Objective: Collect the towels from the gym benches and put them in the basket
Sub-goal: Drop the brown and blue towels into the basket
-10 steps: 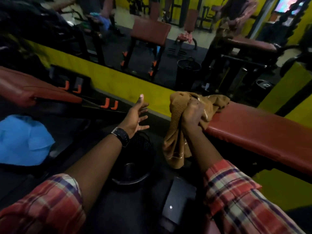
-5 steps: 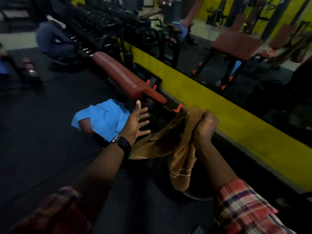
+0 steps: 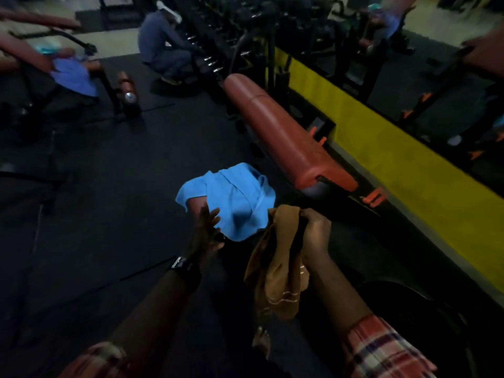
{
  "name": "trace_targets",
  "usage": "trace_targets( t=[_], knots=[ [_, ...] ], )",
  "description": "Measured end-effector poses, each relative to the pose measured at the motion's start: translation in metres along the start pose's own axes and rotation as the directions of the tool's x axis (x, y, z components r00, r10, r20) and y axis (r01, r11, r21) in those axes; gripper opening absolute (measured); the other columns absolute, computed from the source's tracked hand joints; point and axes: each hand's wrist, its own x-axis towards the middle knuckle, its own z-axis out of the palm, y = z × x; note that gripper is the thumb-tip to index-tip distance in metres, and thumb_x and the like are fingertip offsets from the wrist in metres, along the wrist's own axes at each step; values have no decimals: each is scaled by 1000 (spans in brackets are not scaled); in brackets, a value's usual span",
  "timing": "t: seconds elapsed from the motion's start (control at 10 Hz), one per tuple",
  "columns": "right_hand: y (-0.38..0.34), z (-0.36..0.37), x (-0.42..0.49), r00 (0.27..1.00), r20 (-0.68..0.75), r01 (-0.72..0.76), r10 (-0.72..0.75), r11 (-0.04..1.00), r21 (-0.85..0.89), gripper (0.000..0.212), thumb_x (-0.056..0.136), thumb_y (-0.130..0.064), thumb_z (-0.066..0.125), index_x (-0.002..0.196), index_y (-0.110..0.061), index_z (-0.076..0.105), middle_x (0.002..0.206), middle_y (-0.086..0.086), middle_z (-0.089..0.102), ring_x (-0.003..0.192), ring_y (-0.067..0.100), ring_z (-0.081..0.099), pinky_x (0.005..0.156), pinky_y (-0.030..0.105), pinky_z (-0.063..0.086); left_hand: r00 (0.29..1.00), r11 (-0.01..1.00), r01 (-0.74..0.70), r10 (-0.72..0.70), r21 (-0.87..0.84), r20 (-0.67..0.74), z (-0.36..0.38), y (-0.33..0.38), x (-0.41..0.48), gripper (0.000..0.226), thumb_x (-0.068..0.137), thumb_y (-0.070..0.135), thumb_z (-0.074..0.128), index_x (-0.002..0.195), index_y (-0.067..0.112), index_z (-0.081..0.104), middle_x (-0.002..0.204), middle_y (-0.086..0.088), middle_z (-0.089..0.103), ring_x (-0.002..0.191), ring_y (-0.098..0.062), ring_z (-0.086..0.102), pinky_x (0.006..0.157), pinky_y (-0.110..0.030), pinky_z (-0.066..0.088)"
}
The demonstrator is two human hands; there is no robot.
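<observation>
My right hand (image 3: 313, 230) grips a brown towel (image 3: 275, 274) that hangs down from my fist. A light blue towel (image 3: 234, 197) lies draped over the low seat end of a red bench (image 3: 281, 132). My left hand (image 3: 206, 230) is open with fingers spread, right at the near edge of that blue towel. The dark round basket (image 3: 425, 309) sits low on the floor to the right of my right forearm, mostly in shadow. Another blue towel (image 3: 73, 75) lies on a bench at the far left.
A yellow strip (image 3: 395, 151) under the wall mirror runs along the right. A person (image 3: 163, 47) crouches by the dumbbell rack at the back. A red roller (image 3: 128, 88) stands on the black floor. Orange adjuster tabs (image 3: 375, 197) stick out by the bench frame.
The view has swung left, away from the bench where the brown towel lay. My right hand carries that towel along, and my left hand has reached the blue towel's edge.
</observation>
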Motion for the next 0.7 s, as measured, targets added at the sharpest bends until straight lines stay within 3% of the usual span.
trace_targets(
  t=[0.1, 0.2, 0.3, 0.4, 0.5, 0.6, 0.7],
  knots=[
    [12, 27, 39, 995, 5, -100, 100, 994, -34, 31, 60, -24, 55, 74, 0, 69, 82, 19, 65, 79, 30, 59, 88, 54, 51, 999, 999, 32, -31, 10, -41, -14, 9, 43, 51, 100, 51, 27, 137, 24, 49, 124, 3, 52, 103, -15, 52, 77, -34, 44],
    [21, 53, 74, 994, -11, -108, 108, 989, -102, 19, 61, -25, 54, 58, -10, 67, 72, 11, 66, 73, 26, 59, 73, 41, 51, 994, 996, 84, -83, 16, -65, -19, 17, 85, 56, 97, 60, 27, 137, 28, 47, 133, 4, 48, 108, -16, 51, 97, -45, 41],
    [31, 70, 101, 993, -16, -119, 118, 984, -133, 20, 68, -23, 55, 56, -13, 67, 66, 4, 68, 69, 20, 62, 68, 33, 51, 993, 989, 119, -116, 92, -33, -16, 24, 119, 23, 97, 42, 46, 121, 39, 45, 133, 0, 48, 116, -21, 48, 92, -42, 44],
    [43, 88, 123, 999, 0, -50, 51, 978, -204, 25, 86, -10, 51, 67, -10, 66, 64, -2, 70, 66, 10, 63, 62, 19, 49, 984, 984, 163, -157, 75, -78, -8, 32, 163, 35, 101, 38, 40, 134, 25, 44, 115, -3, 52, 93, -22, 54, 66, -29, 39],
    [57, 111, 146, 1000, 21, -8, 17, 938, -346, 21, 92, -7, 50, 79, -9, 67, 79, 5, 68, 72, 10, 59, 69, 19, 47, 972, 968, 221, -209, 119, -105, -13, 38, 216, 45, 106, 27, 28, 147, 8, 35, 145, -12, 46, 127, -30, 52, 92, -36, 46],
    [74, 129, 164, 998, -28, -69, 63, 923, -379, 20, 92, -8, 52, 84, -14, 69, 79, -2, 69, 66, -1, 61, 57, 5, 44, 966, 936, 253, -256, 245, -20, -5, 50, 254, 61, 103, 37, 18, 144, -4, 37, 133, -1, 45, 83, 9, 62, 72, -16, 50],
    [89, 147, 181, 986, -122, -153, 116, 917, -368, 18, 90, -9, 53, 86, -13, 70, 77, -3, 70, 58, -8, 62, 50, 6, 44, 911, 901, 412, -410, 135, -42, 3, 49, 285, 60, 102, 47, 27, 142, 5, 42, 141, -13, 50, 113, -31, 61, 71, -32, 46]
  ],
)
